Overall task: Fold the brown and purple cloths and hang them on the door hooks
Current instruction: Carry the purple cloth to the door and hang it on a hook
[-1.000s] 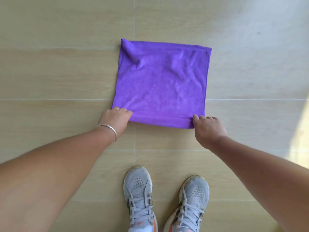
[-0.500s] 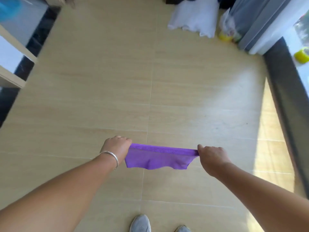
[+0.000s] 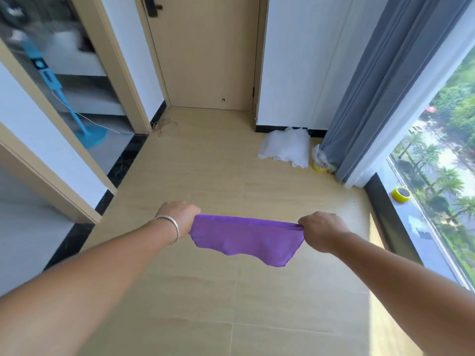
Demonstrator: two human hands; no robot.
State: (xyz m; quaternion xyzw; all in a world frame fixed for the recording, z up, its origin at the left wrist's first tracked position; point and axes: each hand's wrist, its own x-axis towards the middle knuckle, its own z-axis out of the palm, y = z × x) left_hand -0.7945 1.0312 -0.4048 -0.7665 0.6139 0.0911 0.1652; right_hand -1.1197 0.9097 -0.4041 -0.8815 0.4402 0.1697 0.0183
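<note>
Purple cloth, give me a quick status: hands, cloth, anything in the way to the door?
Left hand and right hand each grip a top corner. Purple cloth stretched between them, hanging off the floor. Door ahead, shut; floor between bare; no hooks visible.

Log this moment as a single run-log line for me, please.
phase: carrying | purple cloth: off the floor, stretched between hands | left hand: grips one end | right hand: grips other end | door: ahead, shut

**Room in a home or flat**

Looks lived-in: pale wood-look tiled floor (image 3: 205, 176) with dark skirting, a plain beige door (image 3: 208, 52) with black handle, grey full-length curtain (image 3: 380, 80) beside a floor-level window (image 3: 442, 160) onto palm trees. Blue standing fan (image 3: 64, 98) through a side doorway; white bag (image 3: 285, 149) and yellow tape roll (image 3: 401, 194) left about.
</note>
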